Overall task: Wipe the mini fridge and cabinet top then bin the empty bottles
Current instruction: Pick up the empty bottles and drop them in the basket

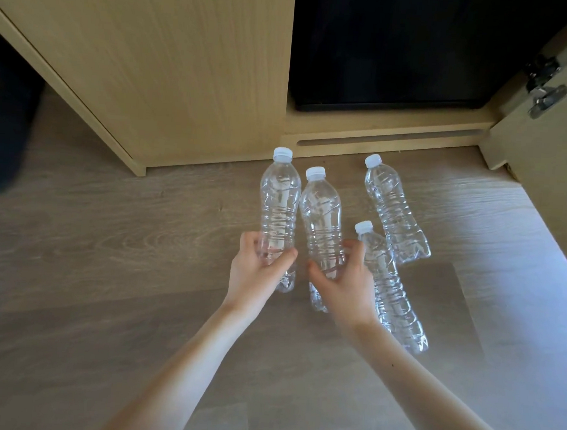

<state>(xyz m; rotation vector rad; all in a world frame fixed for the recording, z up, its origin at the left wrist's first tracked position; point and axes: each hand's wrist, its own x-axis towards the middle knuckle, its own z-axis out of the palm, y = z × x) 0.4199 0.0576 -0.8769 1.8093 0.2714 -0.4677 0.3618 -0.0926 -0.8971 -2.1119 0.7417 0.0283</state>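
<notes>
**Two empties in my grip, two more on the floor**

Nearest me, my left hand (254, 273) is wrapped round the lower body of the left-hand bottle (279, 201), thumb across the front and fingers behind. My right hand (348, 283) grips the right-hand bottle (320, 214) the same way, low on its ribbed waist. These two are close side by side, caps up. I cannot tell whether their bases are off the floor (104, 269).

Just beside my right wrist stands the near bottle (399, 310). Beyond it, apart, is the far bottle (393, 209), which looks crumpled at the base.

All four look clear, capped and empty. I judge them almost weightless, thin-walled and springy: a hard squeeze would buckle them, and a light knock would topple the two left standing. The ribbed middle gives my fingers purchase. Taking a bottle by the neck under the cap might let me carry two in one hand.

Farthest back is the cabinet (185, 57), with the black mini fridge (404, 48) inside it.
</notes>
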